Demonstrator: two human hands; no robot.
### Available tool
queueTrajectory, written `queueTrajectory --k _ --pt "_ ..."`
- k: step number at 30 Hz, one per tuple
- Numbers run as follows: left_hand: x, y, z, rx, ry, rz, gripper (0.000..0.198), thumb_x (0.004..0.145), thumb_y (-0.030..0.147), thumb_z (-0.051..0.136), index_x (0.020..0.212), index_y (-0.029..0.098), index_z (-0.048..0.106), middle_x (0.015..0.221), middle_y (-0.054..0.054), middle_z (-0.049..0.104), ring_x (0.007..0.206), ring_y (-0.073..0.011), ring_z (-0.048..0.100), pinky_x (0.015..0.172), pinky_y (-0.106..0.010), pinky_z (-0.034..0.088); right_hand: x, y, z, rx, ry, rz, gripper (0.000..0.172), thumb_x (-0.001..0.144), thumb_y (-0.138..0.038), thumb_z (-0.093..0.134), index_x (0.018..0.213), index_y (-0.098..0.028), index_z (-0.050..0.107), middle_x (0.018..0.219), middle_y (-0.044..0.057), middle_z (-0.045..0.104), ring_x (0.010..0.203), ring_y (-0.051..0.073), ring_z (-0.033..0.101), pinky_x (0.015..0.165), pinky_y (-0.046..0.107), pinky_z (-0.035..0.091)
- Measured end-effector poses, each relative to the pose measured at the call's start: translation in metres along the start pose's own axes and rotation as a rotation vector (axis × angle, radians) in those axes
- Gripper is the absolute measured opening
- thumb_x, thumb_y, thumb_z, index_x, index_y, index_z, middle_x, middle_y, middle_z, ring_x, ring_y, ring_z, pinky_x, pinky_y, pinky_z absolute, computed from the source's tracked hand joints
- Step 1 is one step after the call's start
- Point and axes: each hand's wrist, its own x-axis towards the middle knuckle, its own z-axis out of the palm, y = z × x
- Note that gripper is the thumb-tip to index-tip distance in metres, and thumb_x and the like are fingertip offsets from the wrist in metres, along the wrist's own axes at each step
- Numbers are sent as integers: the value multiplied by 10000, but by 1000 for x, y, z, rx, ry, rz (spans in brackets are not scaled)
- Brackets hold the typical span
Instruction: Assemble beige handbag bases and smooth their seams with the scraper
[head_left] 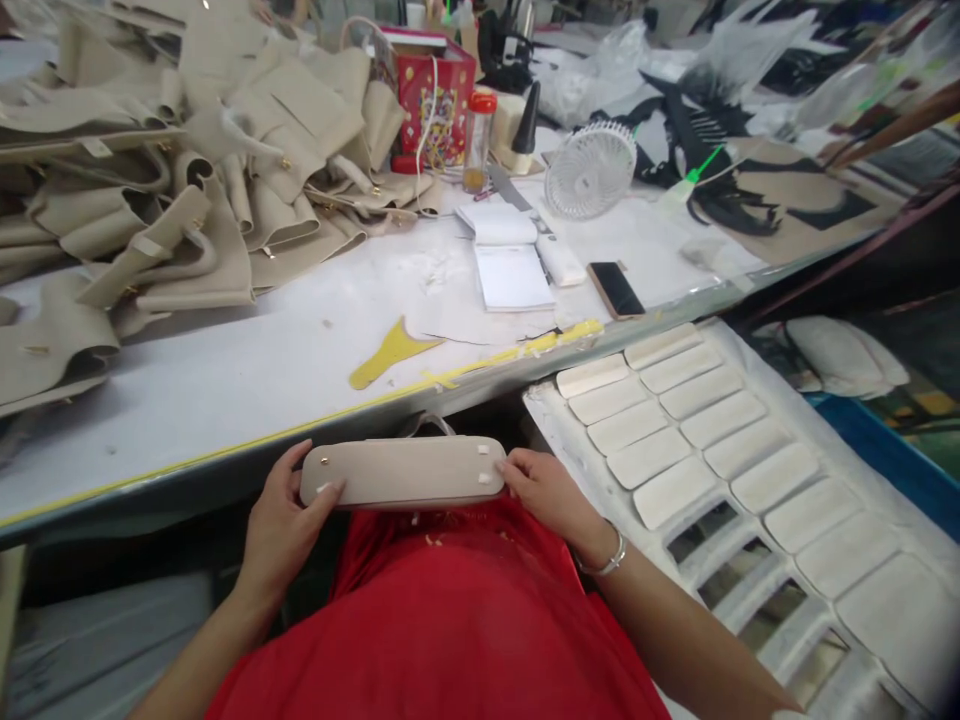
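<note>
In front of my red apron, both hands hold a beige handbag [405,472], its long round-ended base facing me. A small gold stud shows near its left end, and white tabs show at both ends. My left hand [289,510] grips the left end, the thumb lying on the base and the fingers behind it. At the right end, my right hand [544,490] pinches the edge, fingers bent beside two white tabs. Part of a loop sticks up behind the bag's far edge. Whatever lies under the base is hidden.
Beige bag pieces [277,110] are heaped on the white table [247,350] at left. A yellow scraper-shaped piece [390,355], notepad [516,275], phone [616,290] and fan [590,170] lie farther right. A slotted rack [720,530] bearing oblong pale panels stands at right.
</note>
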Motion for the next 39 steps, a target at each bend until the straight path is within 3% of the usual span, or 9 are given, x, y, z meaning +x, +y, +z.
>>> queueTrajectory --k 8,11,15,19,21,24,27,32,39 --pt "4 5 -4 167 -70 26 692 719 492 578 1325 230 370 902 -39 628 710 -196 606 683 -323 478 2 2 -4 2 -8 24 312 841 -363 463 596 -171 492 574 -25 520 546 97 449 547 225 294" --pt "8 4 -4 329 -6 206 659 737 493 554 1298 178 410 1013 -96 580 839 -243 584 754 -375 474 2 5 -4 19 -14 26 308 839 -360 468 598 -171 501 574 -27 521 549 95 449 549 224 294" --pt "10 19 7 452 117 576 583 768 489 546 1247 165 468 1253 -149 470 1150 -309 441 969 -452 348 1 8 -2 34 1 20 318 849 -377 470 611 -171 514 573 -28 526 551 95 460 550 222 294" --pt "7 61 40 452 -141 931 695 731 565 580 1271 152 437 1301 -146 459 1179 -296 415 1014 -438 293 1 9 -2 23 21 21 335 855 -389 478 604 -171 522 570 -31 537 542 90 462 542 222 289" --pt "7 83 60 467 -283 1033 780 693 604 600 1284 128 422 1303 -158 460 1187 -303 405 1039 -449 247 1 8 -2 10 29 21 340 853 -382 487 591 -169 524 562 -30 541 532 87 461 539 222 287" --pt "9 106 85 521 -415 1057 833 639 579 663 1281 106 422 1261 -165 494 1151 -306 436 1029 -457 243 2 7 -4 -14 35 21 326 848 -362 503 587 -168 532 561 -25 551 527 88 464 537 224 286" --pt "11 116 97 552 -457 1015 814 607 544 691 1246 100 450 1210 -160 522 1098 -304 468 984 -438 297 2 7 -5 -40 38 19 318 851 -354 502 593 -171 530 579 -16 565 535 92 472 532 227 281" --pt "12 118 101 519 -468 995 693 583 516 678 1131 124 518 1128 -141 552 1042 -297 490 953 -429 324 0 8 -3 -166 51 -24 323 880 -384 462 643 -180 546 653 9 611 568 110 511 539 242 275" --pt "11 115 102 457 -443 1018 657 583 476 667 1124 129 530 1081 -129 573 998 -285 503 964 -434 312 2 8 -2 -307 41 -42 330 894 -372 430 648 -183 543 676 31 629 588 130 539 546 264 255"
